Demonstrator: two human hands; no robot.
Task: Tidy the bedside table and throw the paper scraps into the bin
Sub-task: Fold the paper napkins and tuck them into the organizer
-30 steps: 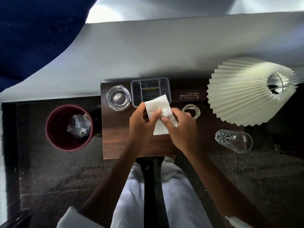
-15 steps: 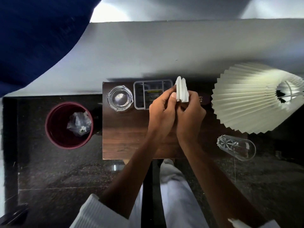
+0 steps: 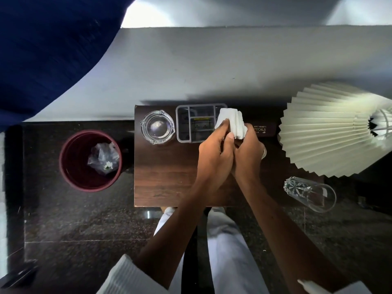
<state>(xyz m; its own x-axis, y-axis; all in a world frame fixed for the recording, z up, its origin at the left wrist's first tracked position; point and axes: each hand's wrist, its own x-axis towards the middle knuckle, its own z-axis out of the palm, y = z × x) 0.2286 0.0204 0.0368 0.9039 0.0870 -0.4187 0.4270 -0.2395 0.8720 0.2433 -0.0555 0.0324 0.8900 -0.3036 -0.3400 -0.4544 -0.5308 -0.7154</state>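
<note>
A folded white paper tissue [image 3: 234, 124] is pinched between both hands above the back of the dark wooden bedside table [image 3: 167, 175]. My left hand [image 3: 214, 153] grips its left edge with thumb and fingers. My right hand [image 3: 249, 153] presses against the left one and holds the tissue's lower right side. A dark red bin [image 3: 70, 164] stands on the floor left of the table, with a crumpled clear plastic bag [image 3: 104, 159] inside.
At the table's back stand a glass ashtray [image 3: 157, 126], a grey compartment organiser [image 3: 191, 124] and a dark glasses case [image 3: 265, 129]. A pleated lamp shade [image 3: 326, 132] hangs over the right side, with a cut-glass tumbler [image 3: 309, 194] in front of it. A white wall rises behind.
The flat tissue sheet has been folded into a narrow bunch. Both hands have moved back and to the right, pressed together, over the organiser's edge.
</note>
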